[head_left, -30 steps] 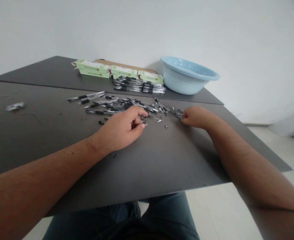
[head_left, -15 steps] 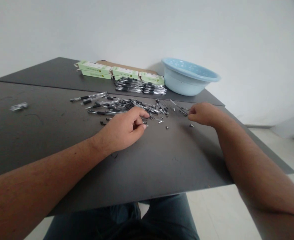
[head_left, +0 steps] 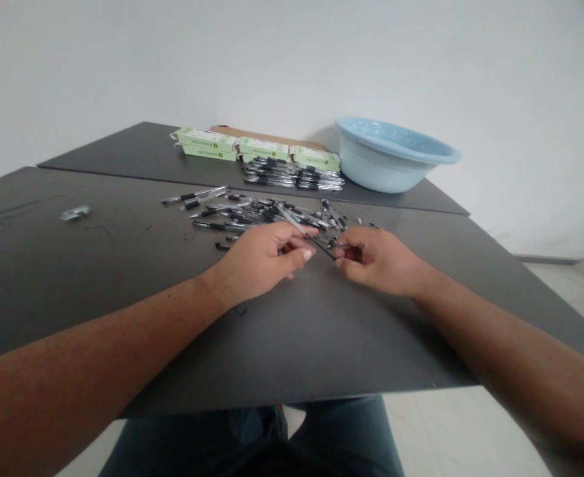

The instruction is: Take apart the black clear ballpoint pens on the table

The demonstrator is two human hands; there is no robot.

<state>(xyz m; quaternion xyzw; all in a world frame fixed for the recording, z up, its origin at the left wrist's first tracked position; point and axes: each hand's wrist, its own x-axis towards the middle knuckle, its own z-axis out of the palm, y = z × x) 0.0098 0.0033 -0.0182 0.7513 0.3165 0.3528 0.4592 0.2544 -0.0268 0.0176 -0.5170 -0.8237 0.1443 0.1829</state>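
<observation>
Rod in hand: a thin rod (head_left: 297,223), pale toward its far-left end and dark toward its near-right end, slants above the surface (head_left: 282,351) between the two hands.
Right grip: the right hand (head_left: 384,262) pinches the near-right end of the rod between thumb and forefinger; a small dark-and-clear piece (head_left: 339,244) shows at its curled fingers, hold uncertain.
Left grip: the left hand (head_left: 259,257) has thumb and forefinger tips apart, the other fingers bent behind; the rod passes at the forefinger tip. From here I cannot tell whether it touches, nor whether anything is held.
Loose pens: a jumbled heap (head_left: 252,213) lies just beyond the left hand, pens crossing at various angles, clear barrels and black sleeves visible.
Stacked pens: two neat groups (head_left: 271,173) lie side by side farther off, beyond the heap.
Boxes: green-and-white cartons (head_left: 207,143) stand in a row behind the stacked pens, one on another at the left.
Basin: light blue basin (head_left: 379,171), at the far right, just beside the row of cartons.
Left side: a small clear item (head_left: 75,212) sits well apart from the heap; too blurred to identify.
</observation>
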